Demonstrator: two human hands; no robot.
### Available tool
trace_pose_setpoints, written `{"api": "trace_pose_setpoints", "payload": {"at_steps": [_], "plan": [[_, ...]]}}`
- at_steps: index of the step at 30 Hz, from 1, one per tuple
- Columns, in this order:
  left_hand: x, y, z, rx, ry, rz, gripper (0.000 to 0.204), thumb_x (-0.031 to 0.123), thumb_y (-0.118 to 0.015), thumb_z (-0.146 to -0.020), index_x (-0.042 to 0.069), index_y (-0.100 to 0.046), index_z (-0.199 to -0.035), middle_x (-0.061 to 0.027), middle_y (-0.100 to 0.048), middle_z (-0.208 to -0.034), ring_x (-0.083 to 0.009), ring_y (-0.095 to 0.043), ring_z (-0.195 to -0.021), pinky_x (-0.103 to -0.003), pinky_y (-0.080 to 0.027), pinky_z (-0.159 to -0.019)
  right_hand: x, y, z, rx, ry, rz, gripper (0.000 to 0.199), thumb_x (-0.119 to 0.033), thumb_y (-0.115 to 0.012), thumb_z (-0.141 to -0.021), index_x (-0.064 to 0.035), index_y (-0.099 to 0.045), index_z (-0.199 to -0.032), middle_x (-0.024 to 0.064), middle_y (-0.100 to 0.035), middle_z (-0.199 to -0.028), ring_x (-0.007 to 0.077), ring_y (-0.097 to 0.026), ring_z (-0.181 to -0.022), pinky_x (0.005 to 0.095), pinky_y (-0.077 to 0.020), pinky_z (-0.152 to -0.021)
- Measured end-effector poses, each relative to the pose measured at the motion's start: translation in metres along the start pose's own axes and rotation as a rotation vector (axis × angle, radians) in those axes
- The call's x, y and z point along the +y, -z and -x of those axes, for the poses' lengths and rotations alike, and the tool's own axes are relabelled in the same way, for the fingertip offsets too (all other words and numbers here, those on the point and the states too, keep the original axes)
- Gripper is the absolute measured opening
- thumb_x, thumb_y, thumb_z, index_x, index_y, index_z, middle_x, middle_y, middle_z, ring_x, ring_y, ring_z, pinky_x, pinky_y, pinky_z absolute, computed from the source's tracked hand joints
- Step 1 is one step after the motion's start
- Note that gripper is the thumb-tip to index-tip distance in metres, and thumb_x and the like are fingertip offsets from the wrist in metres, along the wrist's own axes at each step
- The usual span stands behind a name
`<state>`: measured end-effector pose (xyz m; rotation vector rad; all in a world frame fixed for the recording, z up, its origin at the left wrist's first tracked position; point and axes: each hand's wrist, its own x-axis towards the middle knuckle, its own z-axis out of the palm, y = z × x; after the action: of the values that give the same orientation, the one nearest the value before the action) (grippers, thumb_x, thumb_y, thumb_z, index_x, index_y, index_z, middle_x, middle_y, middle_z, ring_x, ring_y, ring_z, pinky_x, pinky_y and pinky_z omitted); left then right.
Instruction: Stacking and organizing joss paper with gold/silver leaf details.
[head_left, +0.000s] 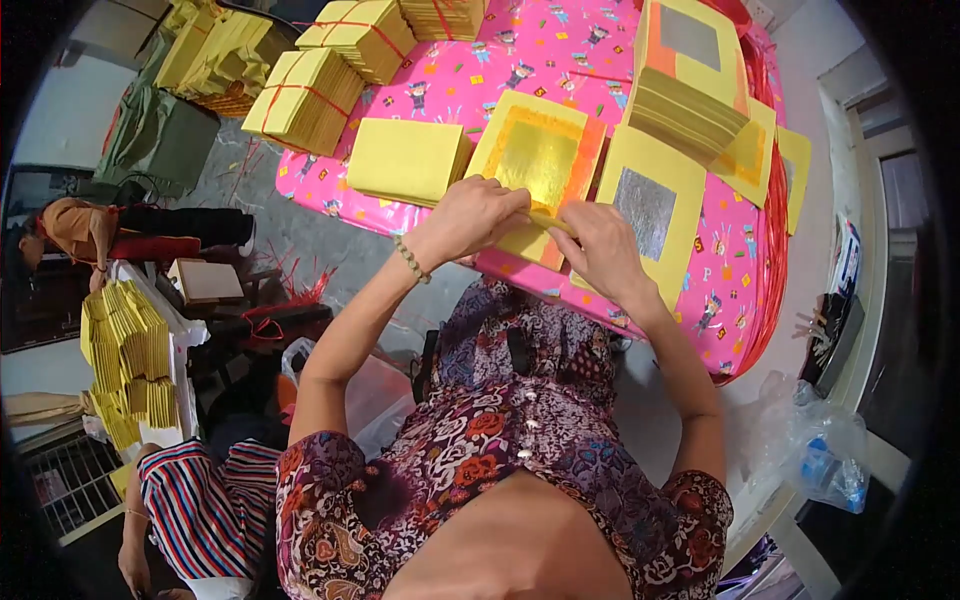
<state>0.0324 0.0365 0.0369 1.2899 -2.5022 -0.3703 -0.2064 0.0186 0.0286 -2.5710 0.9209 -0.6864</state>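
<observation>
On the pink table, a stack of yellow paper sheets (500, 120) has a gold foil square on top, with orange bands around it. My left hand (468, 222), a beaded bracelet at its wrist, pinches the near edge of the top sheet. My right hand (608, 252) closes on the same edge, close beside the left fingertips. That edge looks lifted and curled between them; the fingers hide part of it. A plain pile of folded yellow paper (405, 160) sits left of the sheet. To the right lies yellow paper with a silver foil patch (645, 210).
A tall stack of yellow sheets (690, 90) stands at the back right. Red-tied yellow bundles (310, 100) line the table's far left. Red strings (772, 270) hang over the right edge. Two people are at the left, one in a striped garment (210, 510), near more yellow paper (128, 350).
</observation>
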Motion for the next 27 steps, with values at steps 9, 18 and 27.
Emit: {"api": "trace_pose_setpoints", "payload": {"at_steps": [9, 18, 27], "plan": [[0.006, 0.003, -0.019, 0.464, -0.084, -0.130, 0.054, 0.020, -0.076, -0.080, 0.017, -0.058, -0.131, -0.0096, -0.055, -0.135, -0.0323, -0.051, -0.126, -0.046, -0.042, -0.100, 0.039, 0.026, -0.047, -0.099, -0.497, -0.353, 0.033, -0.031, -0.062, -0.093, -0.0014, -0.059, -0.105, 0.0216, -0.063, -0.070, 0.0372, -0.064, -0.064, 0.0478, -0.0486, -0.062], [-0.004, -0.039, -0.034, 0.253, 0.091, -0.214, 0.071, 0.054, -0.060, -0.090, 0.022, -0.040, -0.150, -0.0210, -0.034, -0.153, -0.0416, -0.030, -0.142, -0.053, -0.026, -0.115, 0.102, 0.017, -0.088, -0.111, -0.493, -0.141, 0.041, -0.034, -0.060, -0.093, 0.0036, -0.060, -0.110, 0.0254, -0.067, -0.093, 0.0377, -0.066, -0.085, 0.0493, -0.0493, -0.077], [-0.012, -0.045, -0.043, 0.160, 0.123, -0.203, 0.078, 0.065, -0.050, -0.091, 0.024, -0.033, -0.154, -0.0230, -0.031, -0.154, -0.0435, -0.028, -0.143, -0.054, -0.021, -0.117, 0.109, -0.003, -0.101, 0.111, -0.184, 0.204, 0.034, -0.025, -0.067, -0.087, 0.0020, -0.062, -0.108, 0.0231, -0.063, -0.108, 0.0396, -0.061, -0.102, 0.0494, -0.0491, -0.087]]}}
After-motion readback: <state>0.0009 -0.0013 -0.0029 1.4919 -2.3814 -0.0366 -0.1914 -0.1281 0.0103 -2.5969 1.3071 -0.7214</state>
